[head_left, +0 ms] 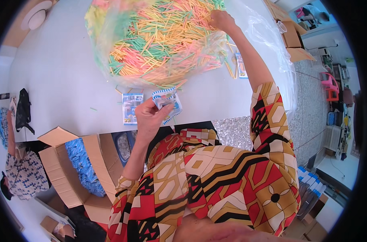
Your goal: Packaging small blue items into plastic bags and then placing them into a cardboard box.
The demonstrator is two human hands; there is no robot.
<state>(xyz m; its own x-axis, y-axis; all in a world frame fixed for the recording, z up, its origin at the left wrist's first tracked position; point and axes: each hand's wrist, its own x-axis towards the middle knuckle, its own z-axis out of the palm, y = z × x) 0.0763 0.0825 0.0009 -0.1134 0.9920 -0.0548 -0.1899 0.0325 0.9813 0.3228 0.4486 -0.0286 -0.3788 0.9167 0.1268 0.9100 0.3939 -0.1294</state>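
My left hand (150, 116) pinches a small plastic packet (167, 101) with a blue-and-white striped edge, above the table's front edge. Next to it a similar packet (132, 108) lies flat on the table. A big clear plastic bag (105, 60) lies spread wide, heaped with thin sticks (159, 40) in pink, yellow, orange and green. Stretched far forward, my right hand (223, 21) is at the right side of the heap, fingers curled closed among the sticks. What lies inside its fingers is hidden. One more packet (241, 66) is partly covered by my right forearm.
The white table (62, 80) carries a few loose sticks and clear plastic sheeting (268, 52) on the right. An open cardboard box (62, 173) of blue packets stands below its front left edge. Another person (26, 173) is at the far left. A pink stool (330, 82) stands right.
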